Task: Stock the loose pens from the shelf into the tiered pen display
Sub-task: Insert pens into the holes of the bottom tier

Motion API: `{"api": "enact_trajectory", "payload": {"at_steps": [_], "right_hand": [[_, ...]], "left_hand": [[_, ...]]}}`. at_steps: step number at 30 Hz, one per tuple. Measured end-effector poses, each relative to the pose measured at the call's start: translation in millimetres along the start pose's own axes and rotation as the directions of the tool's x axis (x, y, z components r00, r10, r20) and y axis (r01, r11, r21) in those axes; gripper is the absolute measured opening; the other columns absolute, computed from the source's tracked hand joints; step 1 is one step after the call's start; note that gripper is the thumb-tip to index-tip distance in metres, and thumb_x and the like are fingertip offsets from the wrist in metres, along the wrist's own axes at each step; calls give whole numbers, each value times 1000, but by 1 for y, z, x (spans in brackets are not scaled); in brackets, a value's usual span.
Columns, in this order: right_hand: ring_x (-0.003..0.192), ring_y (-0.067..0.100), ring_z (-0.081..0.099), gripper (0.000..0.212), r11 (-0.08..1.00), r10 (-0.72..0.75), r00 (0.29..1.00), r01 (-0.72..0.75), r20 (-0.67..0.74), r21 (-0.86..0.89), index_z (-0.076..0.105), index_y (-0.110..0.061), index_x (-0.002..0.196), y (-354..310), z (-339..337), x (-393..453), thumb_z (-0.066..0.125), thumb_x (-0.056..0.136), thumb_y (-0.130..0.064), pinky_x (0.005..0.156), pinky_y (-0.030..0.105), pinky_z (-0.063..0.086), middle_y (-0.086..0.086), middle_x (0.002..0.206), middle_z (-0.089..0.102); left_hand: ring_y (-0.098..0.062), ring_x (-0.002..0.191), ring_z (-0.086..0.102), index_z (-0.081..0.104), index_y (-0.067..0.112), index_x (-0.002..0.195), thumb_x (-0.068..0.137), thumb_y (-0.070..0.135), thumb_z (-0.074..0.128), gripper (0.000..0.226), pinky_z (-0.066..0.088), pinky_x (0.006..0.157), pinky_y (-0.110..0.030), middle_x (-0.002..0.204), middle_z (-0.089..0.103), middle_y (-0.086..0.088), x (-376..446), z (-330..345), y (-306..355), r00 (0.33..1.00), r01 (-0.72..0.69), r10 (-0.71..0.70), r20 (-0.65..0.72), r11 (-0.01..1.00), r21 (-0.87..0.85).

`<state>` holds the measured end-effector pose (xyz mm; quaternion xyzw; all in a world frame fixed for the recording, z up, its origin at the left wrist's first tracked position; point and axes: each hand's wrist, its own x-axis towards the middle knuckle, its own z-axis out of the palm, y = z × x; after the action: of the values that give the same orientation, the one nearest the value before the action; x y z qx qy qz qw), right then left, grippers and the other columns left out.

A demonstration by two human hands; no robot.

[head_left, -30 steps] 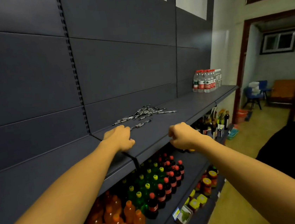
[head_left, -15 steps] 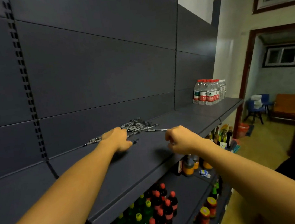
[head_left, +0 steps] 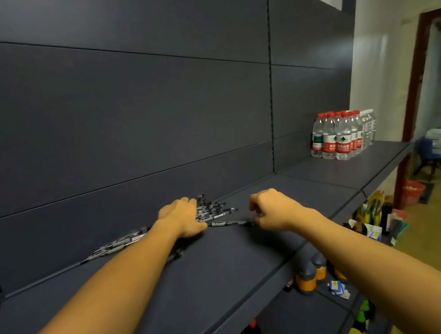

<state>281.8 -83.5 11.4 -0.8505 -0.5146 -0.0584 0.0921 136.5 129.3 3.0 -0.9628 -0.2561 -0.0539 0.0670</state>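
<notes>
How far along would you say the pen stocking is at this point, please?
Barely started. Nothing looks stocked: the pens lie loose on the shelf, and no display is in view. In hand: the left hand rests on the pile, and the right hand seems to pinch a single pen by its end. Left: gathering and moving all of them.

Matt dark metal shelf (head_left: 224, 262)

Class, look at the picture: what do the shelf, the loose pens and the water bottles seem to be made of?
Shelf: probably painted sheet metal, matte dark grey, with thin folded edges.
Loose pens: likely plastic barrels, with grey sleeves that look like rubber.
Water bottles: clear glossy plastic, with red caps and printed labels.
</notes>
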Motion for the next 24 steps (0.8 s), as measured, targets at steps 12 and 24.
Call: {"api": "enact_trajectory", "payload": {"at_steps": [12, 24], "right_hand": [[94, 29, 62, 19, 973, -216, 976, 214, 16, 86, 60, -11, 108, 87, -6, 110, 58, 89, -13, 84, 46, 58, 10, 106, 62], [95, 28, 63, 17, 924, -344, 939, 342, -19, 168, 62, -13, 107, 73, 4, 151, 61, 91, -18, 85, 43, 57, 7, 105, 64]], "left_hand": [[-14, 93, 57, 66, 30, 95, 82, 41, 67, 17, 51, 83, -33, 99, 56, 8, 59, 12, 60, 981, -164, 176, 86, 978, -130], [-15, 98, 42, 54, 17, 109, 66, 53, 76, 60, 47, 86, -33, 108, 43, 3, 45, 5, 18, 989, 141, -141, 39, 990, -2]]}}
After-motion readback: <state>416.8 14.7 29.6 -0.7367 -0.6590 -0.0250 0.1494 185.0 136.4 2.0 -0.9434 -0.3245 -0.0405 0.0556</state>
